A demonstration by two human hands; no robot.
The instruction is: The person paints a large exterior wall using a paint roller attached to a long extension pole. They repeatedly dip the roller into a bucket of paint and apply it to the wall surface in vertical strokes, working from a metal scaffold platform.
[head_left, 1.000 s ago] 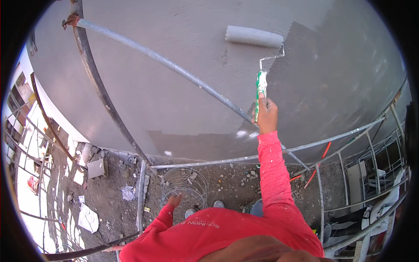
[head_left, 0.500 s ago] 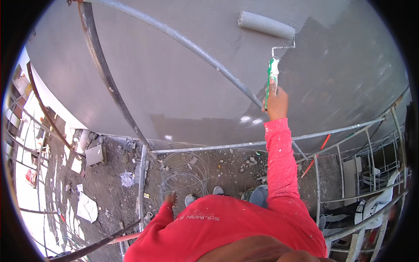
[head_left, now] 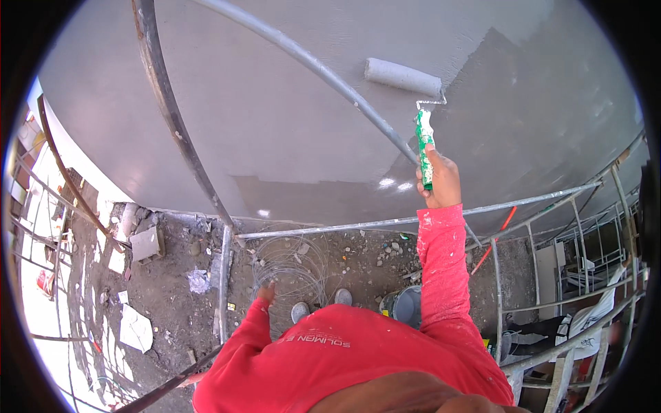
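The paint roller [head_left: 403, 76] is pressed to the grey wall [head_left: 275, 124], its green handle gripped in the right hand [head_left: 439, 180]. The left hand [head_left: 266, 293] is held low, apparently open. The roller could be snagged on the scaffold tube [head_left: 323, 72] just beside it.

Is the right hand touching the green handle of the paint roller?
Touching. The head view shows the right hand closed around the lower end of the green handle.
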